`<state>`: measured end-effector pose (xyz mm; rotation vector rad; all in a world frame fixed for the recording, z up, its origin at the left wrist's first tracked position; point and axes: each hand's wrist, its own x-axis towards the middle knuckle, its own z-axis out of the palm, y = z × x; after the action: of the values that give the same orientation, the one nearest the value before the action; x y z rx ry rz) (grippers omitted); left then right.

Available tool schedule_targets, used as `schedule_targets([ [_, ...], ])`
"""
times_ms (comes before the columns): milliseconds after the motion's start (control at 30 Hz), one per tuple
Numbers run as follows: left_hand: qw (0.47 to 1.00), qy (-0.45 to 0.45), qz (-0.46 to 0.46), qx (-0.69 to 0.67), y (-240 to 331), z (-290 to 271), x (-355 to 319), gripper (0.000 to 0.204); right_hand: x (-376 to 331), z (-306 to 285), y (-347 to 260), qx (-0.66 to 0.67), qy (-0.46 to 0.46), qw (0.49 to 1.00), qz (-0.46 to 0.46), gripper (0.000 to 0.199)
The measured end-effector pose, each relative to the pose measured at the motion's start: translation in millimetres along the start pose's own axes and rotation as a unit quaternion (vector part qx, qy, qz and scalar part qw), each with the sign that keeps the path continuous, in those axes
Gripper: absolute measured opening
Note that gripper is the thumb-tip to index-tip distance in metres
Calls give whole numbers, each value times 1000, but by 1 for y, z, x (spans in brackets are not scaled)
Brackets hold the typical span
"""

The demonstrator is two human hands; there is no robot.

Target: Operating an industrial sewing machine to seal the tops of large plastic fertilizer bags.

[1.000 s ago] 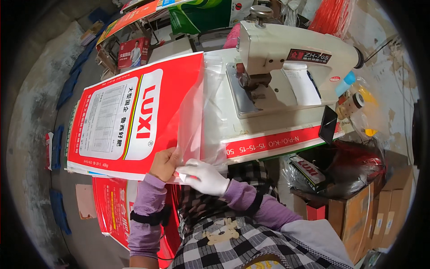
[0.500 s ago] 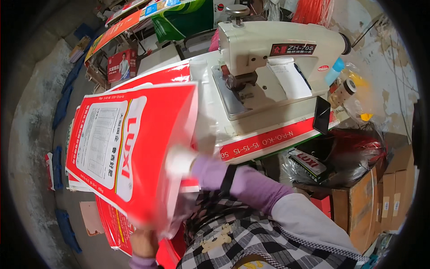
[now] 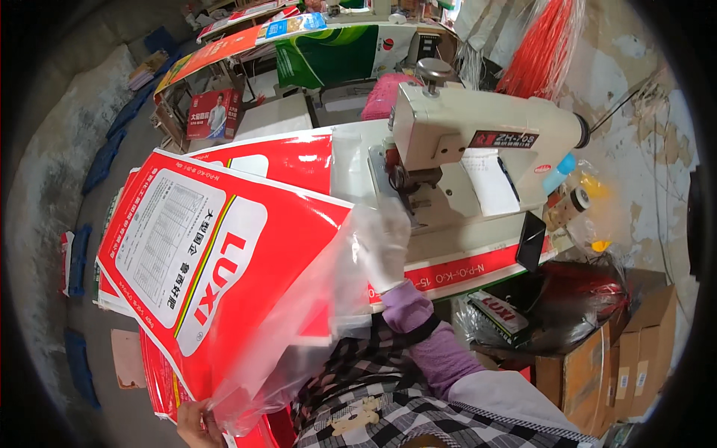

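Note:
I hold a large red and white woven sack (image 3: 224, 276) up in front of me, tilted, its printed face toward me. A clear plastic liner (image 3: 314, 321) hangs along its right edge. My right hand (image 3: 385, 250), in a white glove, grips the liner at the sack's upper right corner, just in front of the sewing machine's needle area. My left hand (image 3: 193, 424) shows only partly at the bottom edge and pinches the sack's lower corner together with the liner's end. A cream industrial sewing machine (image 3: 485, 142) stands on the white table (image 3: 478, 265) beyond the sack.
More red sacks lie on the table (image 3: 284, 160) and in a stack at lower left (image 3: 160, 373). A black plastic bag (image 3: 582, 306) and cardboard boxes (image 3: 635, 366) sit at right. A green sack (image 3: 343, 52), a red box (image 3: 213, 116) and red fibre strands (image 3: 545, 45) are behind.
The sack has come up off the table and swung toward me. My left hand dropped to its lower corner. My right hand rose toward the sewing machine with the liner.

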<state>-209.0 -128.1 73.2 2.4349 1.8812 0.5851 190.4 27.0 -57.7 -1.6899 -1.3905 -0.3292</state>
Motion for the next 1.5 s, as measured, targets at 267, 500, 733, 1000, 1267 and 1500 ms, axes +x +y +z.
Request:
schedule_targets([
  [267, 980, -118, -159, 18, -50, 17, -4, 12, -17, 66, 52, 156, -167, 955, 190, 13],
  [500, 984, -48, 112, 131, -59, 8, -38, 24, 26, 46, 23, -19, -272, 962, -7, 19],
  [733, 936, 275, -194, -102, -171, 6, 42, 34, 41, 5, -84, 286, -144, 824, -467, 20],
  [1000, 898, 328, 234, 179, -155, -6, 448, 24, -40, -80, -119, 341, -265, 896, -101, 36],
  [1267, 928, -62, 289, -227, 154, 300, 404, 29, -183, -150, 21, 277, -162, 840, 437, 35],
  [1500, 829, -183, 490, -199, 237, 327, 426, 23, -219, -159, 45, 249, -182, 832, 461, 35],
])
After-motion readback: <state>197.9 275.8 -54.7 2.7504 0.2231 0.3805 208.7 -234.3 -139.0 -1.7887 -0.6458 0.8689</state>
